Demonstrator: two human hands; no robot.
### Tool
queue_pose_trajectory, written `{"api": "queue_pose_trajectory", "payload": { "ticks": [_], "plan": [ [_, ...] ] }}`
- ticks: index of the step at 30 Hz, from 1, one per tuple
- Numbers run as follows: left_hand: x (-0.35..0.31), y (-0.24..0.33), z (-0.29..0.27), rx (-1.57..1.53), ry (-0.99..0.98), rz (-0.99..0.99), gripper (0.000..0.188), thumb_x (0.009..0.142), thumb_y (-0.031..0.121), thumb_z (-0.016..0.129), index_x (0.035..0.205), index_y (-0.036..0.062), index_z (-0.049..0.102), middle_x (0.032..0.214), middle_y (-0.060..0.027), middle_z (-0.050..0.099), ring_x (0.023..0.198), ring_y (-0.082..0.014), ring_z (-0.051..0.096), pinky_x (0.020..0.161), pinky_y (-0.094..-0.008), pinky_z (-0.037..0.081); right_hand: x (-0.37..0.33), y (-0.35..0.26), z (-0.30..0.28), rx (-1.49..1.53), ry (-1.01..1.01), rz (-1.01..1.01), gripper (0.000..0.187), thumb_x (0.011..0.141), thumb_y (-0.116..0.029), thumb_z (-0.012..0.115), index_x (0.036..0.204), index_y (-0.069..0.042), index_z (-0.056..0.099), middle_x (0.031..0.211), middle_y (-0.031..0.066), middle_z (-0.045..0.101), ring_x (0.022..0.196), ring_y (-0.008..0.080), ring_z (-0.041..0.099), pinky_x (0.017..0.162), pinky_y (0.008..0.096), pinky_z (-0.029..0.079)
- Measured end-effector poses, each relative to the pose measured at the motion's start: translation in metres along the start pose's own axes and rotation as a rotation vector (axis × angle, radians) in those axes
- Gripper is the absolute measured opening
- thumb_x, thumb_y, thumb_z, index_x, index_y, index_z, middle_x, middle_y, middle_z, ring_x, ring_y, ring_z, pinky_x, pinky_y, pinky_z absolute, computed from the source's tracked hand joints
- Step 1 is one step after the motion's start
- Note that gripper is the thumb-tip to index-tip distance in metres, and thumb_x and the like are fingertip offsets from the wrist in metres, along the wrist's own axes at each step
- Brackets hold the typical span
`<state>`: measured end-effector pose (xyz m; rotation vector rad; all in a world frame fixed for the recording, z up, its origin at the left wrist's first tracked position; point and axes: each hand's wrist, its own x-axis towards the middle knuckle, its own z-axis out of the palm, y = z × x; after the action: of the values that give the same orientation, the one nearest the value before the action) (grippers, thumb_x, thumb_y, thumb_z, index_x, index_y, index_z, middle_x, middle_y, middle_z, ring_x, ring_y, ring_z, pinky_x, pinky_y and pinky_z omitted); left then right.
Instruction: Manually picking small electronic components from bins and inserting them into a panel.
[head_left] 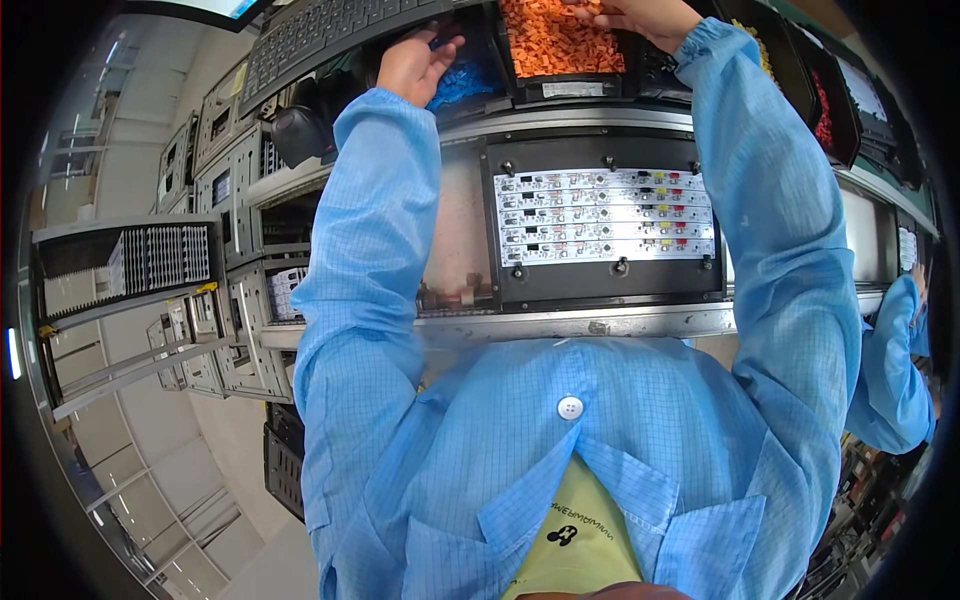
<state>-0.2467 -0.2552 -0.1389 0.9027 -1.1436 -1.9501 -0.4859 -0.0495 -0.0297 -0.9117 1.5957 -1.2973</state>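
My left hand (412, 66) is over the bin of blue parts (465, 82), its fingers loosely bent and apart, and I see nothing held in it. At the top edge my right hand (648, 16) reaches over the bin of small orange parts (565, 45). Its fingertips are drawn together among the orange pieces and partly cut off by the picture's edge; what they hold, if anything, is hidden. Between my forearms lies a black fixture (610, 283) bearing several white circuit-board strips (575, 215) with small black, yellow and red components.
A keyboard (320, 45) sits at the upper left, above a dark rounded object (298, 137). More bins, one with red parts (823, 112), stand at the right. Metal rails (590, 326) run along the fixture. A rack of boards (160, 258) is at left; another person's sleeve (888, 375) shows at right.
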Motion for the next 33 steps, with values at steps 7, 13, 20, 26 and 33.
{"api": "queue_pose_trajectory", "payload": {
  "ticks": [7, 13, 20, 26, 33],
  "plan": [
    [-0.007, 0.009, 0.002, -0.016, 0.046, 0.013, 0.029, 0.11, 0.01, 0.054, 0.135, -0.0027, 0.062, 0.133, -0.0198, 0.063, 0.102, -0.0293, 0.068, 0.081, -0.0317, 0.061, 0.005, 0.0, -0.002, 0.447, -0.085, 0.096, 0.025, 0.111, -0.007, 0.048, 0.129, 0.0, 0.064, 0.106, 0.0085, 0.072, 0.093, 0.0147, 0.071, 0.081, 0.0246, 0.06],
    [-0.034, 0.019, 0.011, 0.019, -0.014, 0.06, 0.025, 0.106, 0.011, 0.061, 0.126, -0.0022, 0.067, 0.113, -0.0164, 0.07, 0.095, -0.0232, 0.067, 0.079, -0.0296, 0.058, 0.024, 0.038, -0.032, 0.922, -0.713, 0.201, 0.021, 0.111, -0.012, 0.05, 0.12, -0.002, 0.066, 0.103, 0.0063, 0.072, 0.081, 0.0108, 0.064, 0.07, 0.0214, 0.054],
    [-0.147, 0.002, 0.0, 0.078, -0.319, -0.124, 0.019, 0.103, 0.017, 0.065, 0.116, 0.0034, 0.069, 0.102, -0.0036, 0.068, 0.086, -0.0114, 0.063, 0.074, -0.0241, 0.051, -0.097, 0.06, 0.018, 0.303, -0.188, 0.026, 0.043, 0.111, -0.03, 0.056, 0.146, -0.004, 0.059, 0.117, -0.0087, 0.068, 0.089, 0.0004, 0.051, 0.076, 0.0148, 0.045],
    [-0.191, -0.035, 0.015, 0.151, -0.428, -0.292, 0.034, 0.106, 0.015, 0.064, 0.137, 0.0017, 0.066, 0.107, -0.0034, 0.07, 0.08, -0.0032, 0.054, 0.069, -0.017, 0.044, -0.137, 0.107, 0.042, 0.383, -0.137, 0.185, 0.035, 0.11, -0.023, 0.058, 0.14, -0.005, 0.063, 0.109, -0.0062, 0.066, 0.087, 0.0021, 0.054, 0.073, 0.0172, 0.045],
    [-0.194, -0.049, 0.016, 0.195, -0.509, -0.29, 0.034, 0.108, 0.014, 0.062, 0.14, 0.0046, 0.066, 0.11, -0.0032, 0.07, 0.081, -0.0022, 0.051, 0.072, -0.017, 0.044, -0.143, 0.121, 0.048, 0.308, -0.196, 0.171, 0.035, 0.11, -0.019, 0.058, 0.141, -0.005, 0.064, 0.125, 0.0011, 0.074, 0.086, 0.0002, 0.06, 0.066, 0.0153, 0.046]
  ]
}}
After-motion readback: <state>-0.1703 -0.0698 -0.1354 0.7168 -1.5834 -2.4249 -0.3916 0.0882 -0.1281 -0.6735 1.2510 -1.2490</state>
